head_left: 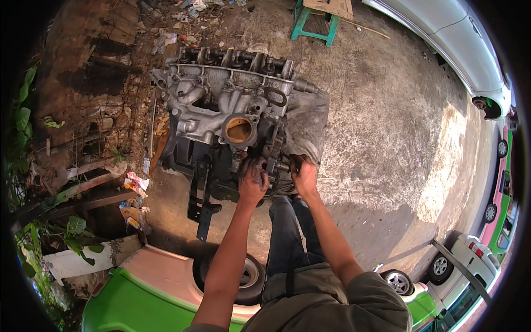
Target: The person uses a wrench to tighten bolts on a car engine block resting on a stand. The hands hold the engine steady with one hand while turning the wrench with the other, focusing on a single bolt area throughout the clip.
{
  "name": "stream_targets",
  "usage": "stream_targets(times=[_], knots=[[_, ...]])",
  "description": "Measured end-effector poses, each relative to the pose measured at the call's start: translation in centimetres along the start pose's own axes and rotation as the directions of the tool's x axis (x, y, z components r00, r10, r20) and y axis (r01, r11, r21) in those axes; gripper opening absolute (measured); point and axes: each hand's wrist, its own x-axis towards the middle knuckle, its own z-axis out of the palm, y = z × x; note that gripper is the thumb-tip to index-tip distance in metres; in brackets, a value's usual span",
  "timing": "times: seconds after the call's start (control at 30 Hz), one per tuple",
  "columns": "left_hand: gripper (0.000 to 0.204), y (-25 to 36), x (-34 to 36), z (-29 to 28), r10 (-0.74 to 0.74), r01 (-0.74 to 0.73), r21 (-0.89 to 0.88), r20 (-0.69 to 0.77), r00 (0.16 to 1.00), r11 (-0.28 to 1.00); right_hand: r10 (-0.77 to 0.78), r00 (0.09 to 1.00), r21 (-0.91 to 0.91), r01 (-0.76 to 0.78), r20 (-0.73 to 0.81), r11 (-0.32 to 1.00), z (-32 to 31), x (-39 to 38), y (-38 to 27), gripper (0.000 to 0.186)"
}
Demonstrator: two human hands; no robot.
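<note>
A greasy engine (213, 130) stands in front of me, with a cast metal intake manifold (204, 119) and a round throttle opening (239, 130) facing up. My left hand (254, 177), blackened with grime, is closed against the engine's near side, just below the round opening. What its curled fingers grip, if anything, is hidden. To its right, my right hand (303, 174) is closed at the engine's near right corner, beside small metal parts. Its fingertips are bent inward, and I cannot make out what lies between them. A black metal bracket (202, 196) sticks out toward me on the left.
A grey, crumpled cover (307, 124) lies along the engine's right side. Ahead stands a green stool (315, 25) with a wooden top. Debris and rusty scrap (105, 138) line the left. A green and pink car (149, 288) is close behind; a silver car (453, 39) stands far right.
</note>
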Motion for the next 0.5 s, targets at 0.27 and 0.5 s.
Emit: stream_targets(times=[0.27,0.5], knots=[[0.027,-0.35,0.43,0.37,0.015,-0.015,-0.004,-0.029,0.999,1.0,-0.074,0.996,-0.058,0.072,-0.05,0.996,0.46,0.23,-0.25,0.024],[0.029,-0.58,0.21,0.48,-0.013,0.013,0.002,0.02,1.0,1.0,-0.135,0.99,-0.075,0.137,0.032,0.988,0.06,0.13,-0.51,0.023]])
